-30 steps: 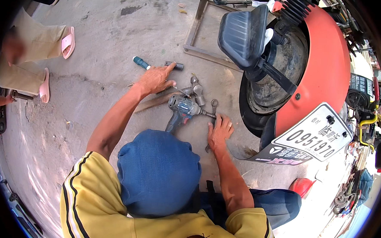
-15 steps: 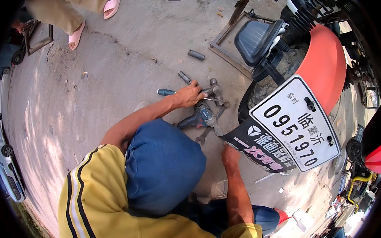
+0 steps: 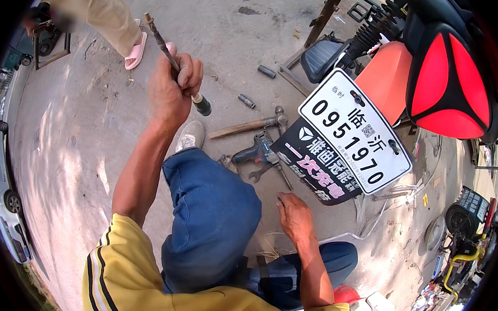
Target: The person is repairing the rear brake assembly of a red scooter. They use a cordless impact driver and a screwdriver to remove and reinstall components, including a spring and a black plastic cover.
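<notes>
My left hand (image 3: pixel 175 89) is raised over the ground at the left, closed around a long screwdriver (image 3: pixel 160 41). Its slim dark shaft points up past the fingers, and its dark handle shows below the fist. Low at the right, my right hand (image 3: pixel 296 217) has its fingers curled together near the hanging mudflap; what they hold, if anything, cannot be made out. Between the hands lie a wooden-handled hammer (image 3: pixel 243 127), a cordless drill (image 3: pixel 253 152) with a long bit and an open-ended wrench (image 3: pixel 256 174). Farther off is a metal socket (image 3: pixel 247 101).
A two-wheeler's white number plate (image 3: pixel 356 130) and black mudflap (image 3: pixel 316 162) overhang the right side, beside a red tail light (image 3: pixel 451 87). A dark tube (image 3: pixel 266 71) lies farther away. Someone in pink sandals (image 3: pixel 135 52) stands at far left. My shoe (image 3: pixel 191 135) is near the hammer.
My left hand has lifted the screwdriver off the ground and moved up and left, uncovering the hammer's handle. My right hand has come out from beside the mudflap. The view has shifted.
</notes>
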### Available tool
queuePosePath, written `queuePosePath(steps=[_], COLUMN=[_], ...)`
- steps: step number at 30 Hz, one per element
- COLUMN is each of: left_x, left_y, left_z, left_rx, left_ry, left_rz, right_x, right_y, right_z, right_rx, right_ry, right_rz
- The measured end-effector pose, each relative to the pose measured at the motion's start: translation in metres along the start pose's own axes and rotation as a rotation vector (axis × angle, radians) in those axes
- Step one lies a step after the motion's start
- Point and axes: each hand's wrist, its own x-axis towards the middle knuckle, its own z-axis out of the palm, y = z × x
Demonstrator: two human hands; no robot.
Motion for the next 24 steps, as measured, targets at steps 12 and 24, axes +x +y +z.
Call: queuePosePath(steps=[12,24], left_x=[-0.165,-0.169], left_y=[0.097,0.081], left_z=[0.179,0.254], left_rx=[-0.661,0.901], left_ry=[-0.653,-0.97], left_rz=[-0.684,0.513], right_x=[-0.081,-0.311], right_y=[-0.124,0.081], right_z=[-0.132,-0.167], right_rx=[0.517,0.384], right_ry=[0.408,0.993], right_rz=[-0.286,0.611])
